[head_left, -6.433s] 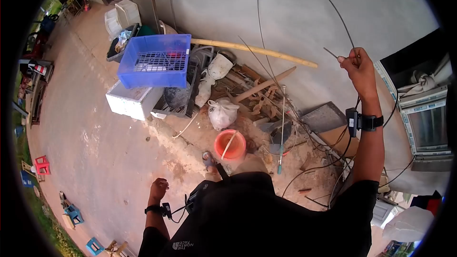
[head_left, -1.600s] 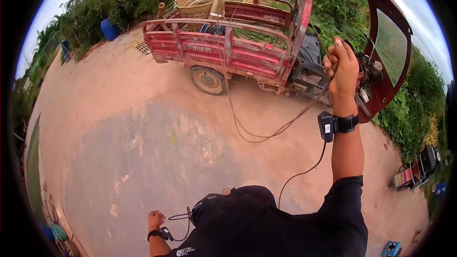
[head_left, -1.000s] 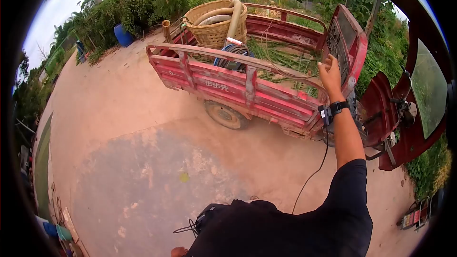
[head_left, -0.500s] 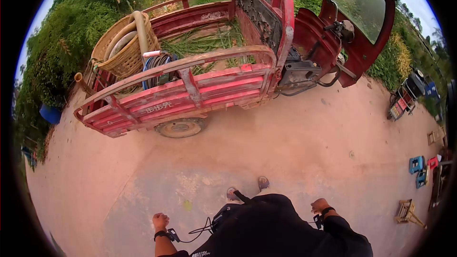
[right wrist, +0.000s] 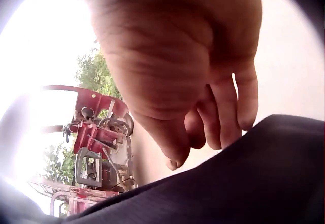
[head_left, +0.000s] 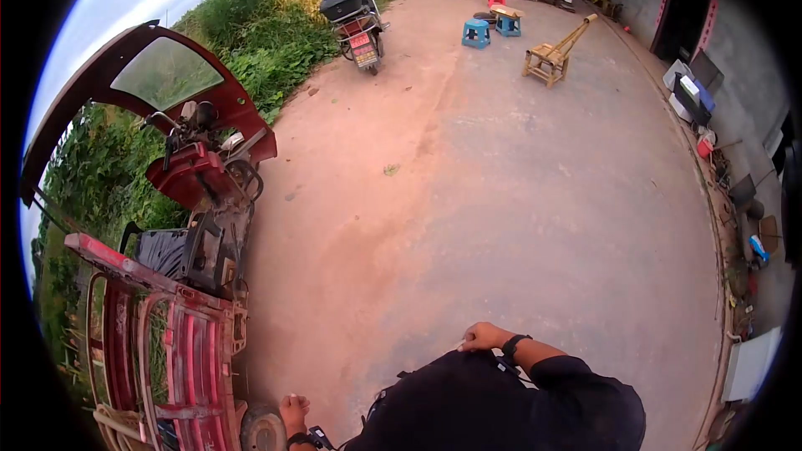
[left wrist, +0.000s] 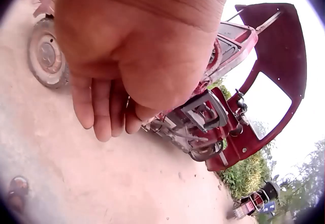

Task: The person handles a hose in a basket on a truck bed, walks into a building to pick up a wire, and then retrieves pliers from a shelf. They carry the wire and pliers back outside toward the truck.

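My left hand [head_left: 293, 412] hangs low beside the body. Its fingers are loosely bent with nothing between them, as the left wrist view shows from the palm side [left wrist: 132, 56]. The right hand [head_left: 486, 336] is in front of the black shirt [head_left: 468, 401], fingertips close to the cloth. In the right wrist view its fingers [right wrist: 223, 107] droop over the dark fabric, a little apart, and no object shows in them. Nearest the left hand is the red cargo tricycle [head_left: 196, 359] with its slatted bed and a dusty wheel [head_left: 263, 433].
A paved yard [head_left: 501, 200] stretches ahead. Farther off stand a parked motorbike [head_left: 355, 21], blue stools [head_left: 476, 33] and a bamboo chair [head_left: 551, 58]. Along the right runs a grey house wall [head_left: 752, 58] with clutter at its foot, including a white box [head_left: 752, 365].
The right hand held a thin wire by the wall, brought it over the tricycle's bed and let go. The body has since turned right, leaving the tricycle at left; the right hand moved before the shirt.
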{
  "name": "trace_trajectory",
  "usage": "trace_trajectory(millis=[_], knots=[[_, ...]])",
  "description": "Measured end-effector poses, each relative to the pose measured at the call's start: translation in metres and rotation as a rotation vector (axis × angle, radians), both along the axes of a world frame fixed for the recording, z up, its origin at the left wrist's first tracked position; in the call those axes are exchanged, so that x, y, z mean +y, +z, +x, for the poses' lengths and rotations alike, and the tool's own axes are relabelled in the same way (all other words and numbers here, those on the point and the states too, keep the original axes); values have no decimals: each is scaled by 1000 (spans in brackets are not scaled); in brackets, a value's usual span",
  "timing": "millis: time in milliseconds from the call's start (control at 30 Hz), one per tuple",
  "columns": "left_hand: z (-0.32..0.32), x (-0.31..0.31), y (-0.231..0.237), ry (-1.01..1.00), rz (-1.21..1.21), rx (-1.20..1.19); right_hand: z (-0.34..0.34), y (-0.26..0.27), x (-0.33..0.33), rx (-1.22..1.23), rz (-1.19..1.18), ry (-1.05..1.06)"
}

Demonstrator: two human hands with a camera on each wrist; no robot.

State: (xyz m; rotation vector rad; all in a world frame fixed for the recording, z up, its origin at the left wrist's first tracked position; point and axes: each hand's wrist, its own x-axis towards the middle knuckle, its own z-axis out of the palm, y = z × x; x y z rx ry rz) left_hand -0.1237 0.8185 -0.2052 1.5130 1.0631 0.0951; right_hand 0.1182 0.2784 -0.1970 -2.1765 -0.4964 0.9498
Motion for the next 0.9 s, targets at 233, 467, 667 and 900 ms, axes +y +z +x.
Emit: trace_trajectory(millis=[233, 467, 667, 900], knots=[[161, -157, 3, -463, -58, 229, -26, -107, -311, 120, -594, -765], [288, -184, -85, -799, -67, 566, -6, -58, -384, 213, 120, -1530], [520, -289, -134, -1797, 498, 257, 1, -84, -400, 571, 54, -1359], [837, -686, -3, -1328, 102, 94, 86, -42, -487, 457, 279, -1884]])
